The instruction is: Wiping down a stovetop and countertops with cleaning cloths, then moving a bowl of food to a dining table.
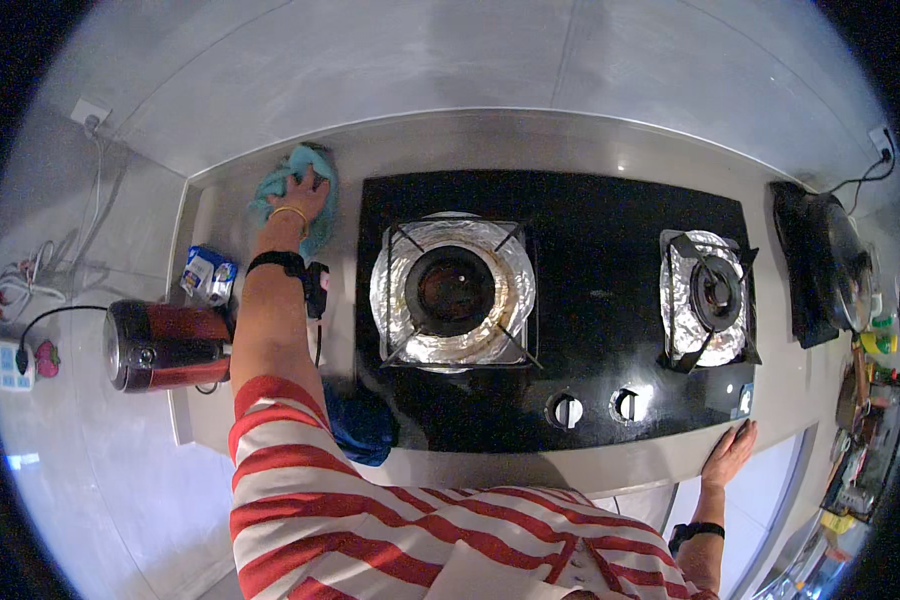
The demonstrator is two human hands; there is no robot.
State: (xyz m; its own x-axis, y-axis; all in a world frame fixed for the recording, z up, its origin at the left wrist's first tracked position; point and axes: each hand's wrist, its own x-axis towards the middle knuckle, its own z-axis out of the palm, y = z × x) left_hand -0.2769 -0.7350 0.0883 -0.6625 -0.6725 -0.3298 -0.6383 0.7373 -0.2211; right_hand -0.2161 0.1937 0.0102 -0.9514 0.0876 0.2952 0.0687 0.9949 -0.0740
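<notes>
My left hand [302,196] lies spread on a teal cloth [316,234] at the back left of the counter, fingers pressing into it; whether they grip it is hard to tell. To its right is a black gas hob [592,262] with two foil-lined burners, the large one [450,291] at left and the small one [712,289] at right. My right hand [730,452] rests flat on the counter's front edge by the hob's front right corner, holding nothing. Two control knobs [568,411] sit at the hob's front.
A red and black electric kettle [169,345] and a blue and white packet [208,271] stand left of my left arm. A dark blue cloth [360,427] lies by the hob's front left corner. Black pans [810,262] stand at right, near bottles and a rack [870,450].
</notes>
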